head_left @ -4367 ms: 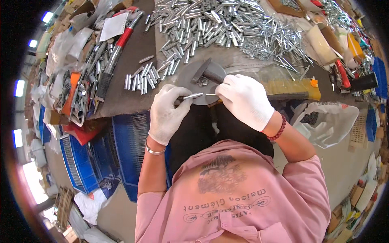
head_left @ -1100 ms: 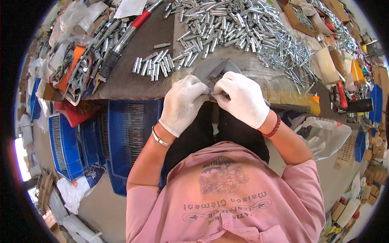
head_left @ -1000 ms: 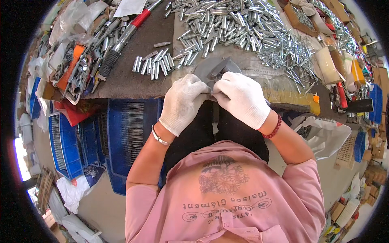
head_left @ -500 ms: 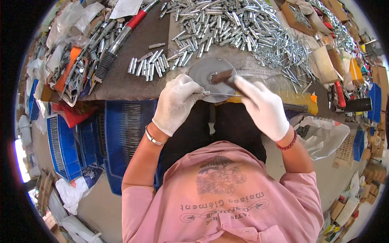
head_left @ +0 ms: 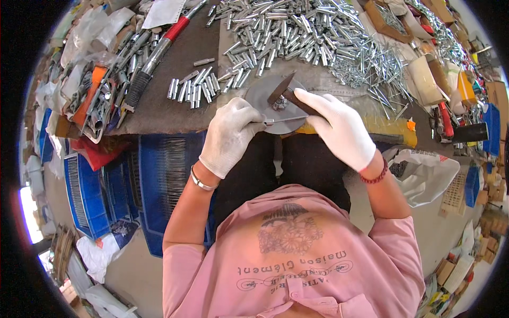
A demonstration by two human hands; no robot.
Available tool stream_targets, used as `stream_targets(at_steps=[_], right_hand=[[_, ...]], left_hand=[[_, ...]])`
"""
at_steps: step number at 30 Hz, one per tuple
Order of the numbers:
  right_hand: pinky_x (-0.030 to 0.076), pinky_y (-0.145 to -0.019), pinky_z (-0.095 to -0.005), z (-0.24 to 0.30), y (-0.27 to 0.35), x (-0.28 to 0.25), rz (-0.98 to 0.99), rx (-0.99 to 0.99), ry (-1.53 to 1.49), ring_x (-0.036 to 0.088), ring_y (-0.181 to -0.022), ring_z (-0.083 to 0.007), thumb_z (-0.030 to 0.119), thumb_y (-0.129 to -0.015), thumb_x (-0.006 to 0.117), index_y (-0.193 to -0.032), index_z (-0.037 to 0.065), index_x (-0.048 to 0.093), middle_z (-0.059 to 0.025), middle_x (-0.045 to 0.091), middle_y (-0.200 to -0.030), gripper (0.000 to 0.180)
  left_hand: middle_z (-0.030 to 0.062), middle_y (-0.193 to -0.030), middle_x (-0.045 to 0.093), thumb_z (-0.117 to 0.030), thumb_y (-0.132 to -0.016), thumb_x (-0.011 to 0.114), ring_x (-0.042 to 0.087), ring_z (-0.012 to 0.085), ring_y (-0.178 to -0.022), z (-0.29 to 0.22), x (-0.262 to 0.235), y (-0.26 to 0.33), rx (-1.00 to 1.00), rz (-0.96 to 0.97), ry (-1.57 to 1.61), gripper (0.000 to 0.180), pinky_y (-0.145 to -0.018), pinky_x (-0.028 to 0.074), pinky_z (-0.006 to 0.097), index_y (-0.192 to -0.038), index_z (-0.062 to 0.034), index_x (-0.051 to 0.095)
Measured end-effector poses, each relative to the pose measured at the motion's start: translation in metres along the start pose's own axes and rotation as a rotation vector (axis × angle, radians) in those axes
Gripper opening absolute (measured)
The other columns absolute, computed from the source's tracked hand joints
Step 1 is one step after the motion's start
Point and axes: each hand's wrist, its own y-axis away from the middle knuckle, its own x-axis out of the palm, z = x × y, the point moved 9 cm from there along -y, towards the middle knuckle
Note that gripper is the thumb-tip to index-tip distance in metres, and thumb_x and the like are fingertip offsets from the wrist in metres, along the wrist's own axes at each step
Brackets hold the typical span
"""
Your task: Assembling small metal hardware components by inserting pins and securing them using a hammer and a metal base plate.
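Both my hands wear white gloves. My left hand pinches a thin metal rod that lies flat across the near edge of a round grey steel disc on the workbench. My right hand grips the wooden handle of a small hammer, whose dark head rests over the middle of the disc, just above the rod. The rod's left end is hidden inside my left fingers.
A big heap of silver metal sleeves and rods covers the bench behind the disc. A small row of sleeves lies to the left. Red-handled tools sit far left. Blue crates stand below the bench edge, a white bag at right.
My hands were close together working a small part at the bench edge. They have since parted: the right took up the hammer over the disc, the left holds the rod flat.
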Motion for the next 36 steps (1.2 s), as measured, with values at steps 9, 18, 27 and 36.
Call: stream_targets(at_steps=[9, 18, 27, 36], right_hand=[[0.055, -0.073, -0.0443, 0.011, 0.019, 0.030, 0.001, 0.036, 0.352, 0.069, -0.084, -0.0322, 0.019, -0.086, 0.080, -0.091, 0.011, 0.067, -0.0093, 0.065, -0.089, 0.015], [0.050, -0.065, -0.0288, -0.007, 0.055, 0.083, 0.370, 0.513, -0.576, 0.059, -0.068, -0.0104, 0.009, -0.094, 0.069, -0.114, 0.003, 0.071, -0.0038, 0.065, -0.078, 0.021], [0.058, -0.079, -0.0366, 0.024, 0.055, 0.099, 0.264, 0.365, -0.445, 0.075, -0.083, -0.0277, 0.010, -0.093, 0.072, -0.117, 0.004, 0.070, -0.0168, 0.073, -0.092, 0.025], [0.051, -0.067, -0.0236, -0.025, 0.033, 0.028, -0.027, 0.325, -0.456, 0.057, -0.074, -0.0076, 0.001, -0.103, 0.054, -0.147, 0.000, 0.060, -0.0053, 0.068, -0.099, 0.044]], left_hand=[[0.0112, -0.090, 0.067, -0.004, -0.079, 0.083, 0.067, 0.0329, -0.087, 0.011, 0.004, 0.007, -0.100, 0.010, 0.095, 0.012, -0.078, 0.054, 0.043, -0.090, -0.0066, 0.079], [0.0038, -0.090, 0.074, 0.001, -0.098, 0.069, 0.063, 0.0075, -0.073, 0.018, 0.030, 0.061, -0.548, -0.181, 0.344, 0.055, -0.065, 0.053, 0.025, -0.151, -0.0014, 0.057], [0.0085, -0.100, 0.075, -0.009, -0.094, 0.079, 0.066, 0.0085, -0.081, 0.012, 0.023, 0.079, -0.851, -0.222, 0.849, 0.071, -0.064, 0.050, 0.023, -0.157, -0.0017, 0.046], [0.0017, -0.090, 0.068, -0.010, -0.091, 0.076, 0.048, 0.0062, -0.067, 0.113, -0.053, 0.226, -1.068, -0.648, 0.715, 0.063, -0.055, 0.035, 0.021, -0.148, 0.0030, 0.054]])
